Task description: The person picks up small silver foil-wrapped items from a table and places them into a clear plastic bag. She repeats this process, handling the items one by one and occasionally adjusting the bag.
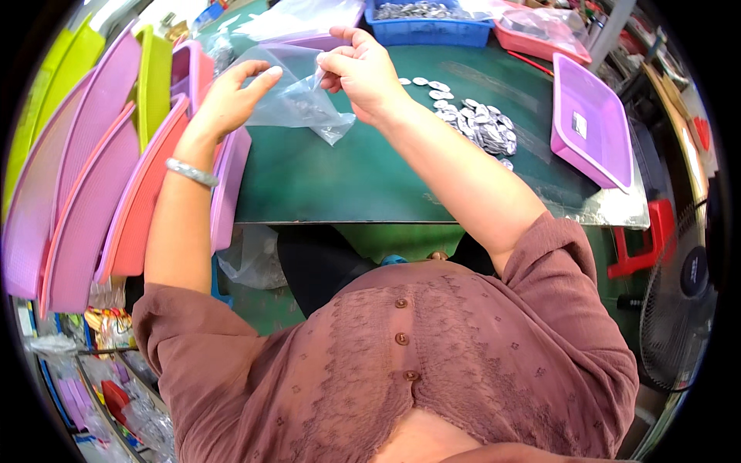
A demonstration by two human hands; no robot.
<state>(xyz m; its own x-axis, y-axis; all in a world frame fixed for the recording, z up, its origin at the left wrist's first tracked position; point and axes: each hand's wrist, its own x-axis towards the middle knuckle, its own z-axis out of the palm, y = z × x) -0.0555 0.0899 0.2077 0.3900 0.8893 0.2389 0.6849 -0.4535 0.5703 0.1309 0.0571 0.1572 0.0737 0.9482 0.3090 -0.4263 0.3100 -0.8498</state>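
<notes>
Fingers (340, 64) in right-hand pinch on bag (297, 108)

Free tabletop (332, 183) lies between stacked trays (89, 212) and silver pieces (488, 130), with a plastic bag (297, 106) blocking beyond.

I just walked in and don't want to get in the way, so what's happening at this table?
A person's right hand is pinching a clear plastic bag above the green table. The left hand is open at the bag's other side; whether it touches the bag is unclear. A loose pile of small grey pieces lies to the right, with a purple tray beyond it. More such pieces sit in a blue bin at the back.
</notes>
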